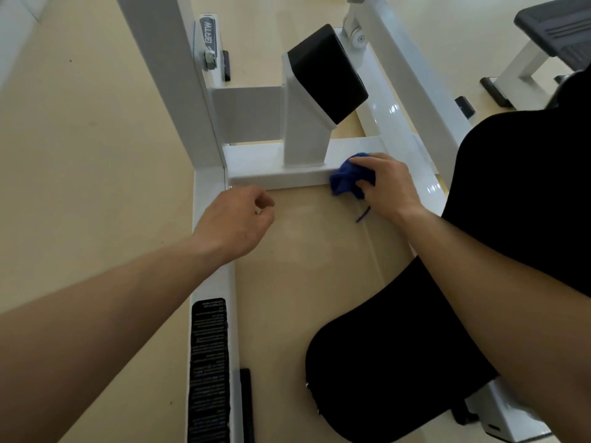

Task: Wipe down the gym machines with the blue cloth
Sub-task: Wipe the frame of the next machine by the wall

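A bunched blue cloth [347, 177] lies against the right end of the white cross beam [275, 175] of a gym machine frame. My right hand [388, 187] grips the cloth and holds it on the beam, with a loose blue thread hanging below. My left hand [238, 220] hovers over the left frame rail [209, 199] near the beam's left end, its fingers loosely curled and holding nothing. A black pad [329, 73] sits on a white post rising from the beam.
A black seat pad [390, 362] fills the lower right, a second black pad [524, 199] beyond it. A black label strip [208, 362] runs along the left rail. A white upright [172, 75] stands at left. Another bench [556, 30] stands at top right on the beige floor.
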Demonstrator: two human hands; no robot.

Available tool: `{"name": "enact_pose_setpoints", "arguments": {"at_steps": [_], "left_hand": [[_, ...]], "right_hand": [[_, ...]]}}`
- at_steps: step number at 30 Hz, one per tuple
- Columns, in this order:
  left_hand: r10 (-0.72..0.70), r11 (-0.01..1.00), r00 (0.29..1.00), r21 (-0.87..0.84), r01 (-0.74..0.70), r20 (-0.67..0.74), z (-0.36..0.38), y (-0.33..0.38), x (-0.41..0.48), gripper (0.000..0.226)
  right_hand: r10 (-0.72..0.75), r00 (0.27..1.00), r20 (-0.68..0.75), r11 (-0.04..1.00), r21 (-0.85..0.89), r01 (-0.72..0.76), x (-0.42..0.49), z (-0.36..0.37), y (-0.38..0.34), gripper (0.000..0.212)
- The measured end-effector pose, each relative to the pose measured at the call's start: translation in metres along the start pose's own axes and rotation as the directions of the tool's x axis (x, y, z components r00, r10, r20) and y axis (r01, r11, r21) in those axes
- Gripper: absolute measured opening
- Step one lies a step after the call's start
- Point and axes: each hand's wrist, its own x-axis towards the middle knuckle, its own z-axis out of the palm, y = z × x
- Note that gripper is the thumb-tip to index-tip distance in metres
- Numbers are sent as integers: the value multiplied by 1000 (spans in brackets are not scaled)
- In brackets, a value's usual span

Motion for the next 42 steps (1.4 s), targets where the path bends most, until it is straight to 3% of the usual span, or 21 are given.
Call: {"name": "enact_pose_setpoints", "arguments": {"at_steps": [3, 6, 8, 11, 13, 15, 16, 17, 19, 22, 26, 29, 32, 35, 39, 42], "left_hand": [[-116, 964, 992, -235, 123, 42, 5, 14, 4, 45], [-285, 714, 919, -580, 393, 272, 10, 29, 3, 55], [-276, 666, 931, -651, 365, 239, 14, 29, 4, 40], [-348, 645, 935, -707, 289, 65, 10, 16, 6, 26], [-369, 660, 929, -700, 272, 13, 3, 5, 7, 19], [-340, 676, 940, -693, 250, 8, -3, 1, 7, 15], [-315, 670, 949, -705, 233, 15, -4, 1, 8, 16], [-289, 654, 957, -724, 220, 30, -7, 4, 6, 18], [-231, 702, 972, -684, 199, 46, -12, 8, 6, 22], [-139, 926, 989, -348, 144, 39, -28, 0, 8, 24], [-175, 984, 973, -9, 176, -152, -59, -31, 5, 29], [-263, 963, 938, -5, 268, -226, -78, -63, -4, 29], [-314, 947, 921, 0, 322, -230, -84, -85, -11, 28], [-295, 952, 932, 17, 305, -210, -83, -90, -15, 28], [-259, 964, 950, 8, 264, -177, -76, -85, -18, 28], [-204, 977, 966, 21, 210, -157, -71, -74, -18, 28]], "right_hand": [[19, 998, 67, 990, 139, -28, -22, 3, -34, 67], [33, 996, 84, 953, 297, -56, -33, 14, -74, 57], [-19, 997, 76, 936, 353, -9, -37, 21, -92, 45], [-115, 985, 128, 924, 378, 58, -42, 29, -104, 39], [-87, 949, 304, 788, 604, -121, -49, 31, -106, 34], [-9, 889, 457, 508, 768, -390, -51, 31, -107, 33], [16, 885, 465, 427, 797, -427, -50, 31, -108, 32], [35, 900, 434, 401, 819, -410, -48, 32, -110, 31], [54, 940, 337, 466, 824, -322, -43, 35, -110, 38], [88, 946, 311, 586, 752, -302, -38, 46, -110, 54], [223, 957, 183, 779, 558, -288, -30, 76, -120, 43], [231, 972, 31, 888, 402, -224, -18, 106, -137, 40], [185, 980, -74, 929, 338, -149, -6, 127, -154, 41], [13, 992, -128, 995, 102, 0, 0, 133, -156, 37], [-270, 958, -97, 945, -219, 244, 9, 129, -143, 29], [-358, 934, 8, 871, -357, 337, 14, 119, -129, 39]]}}
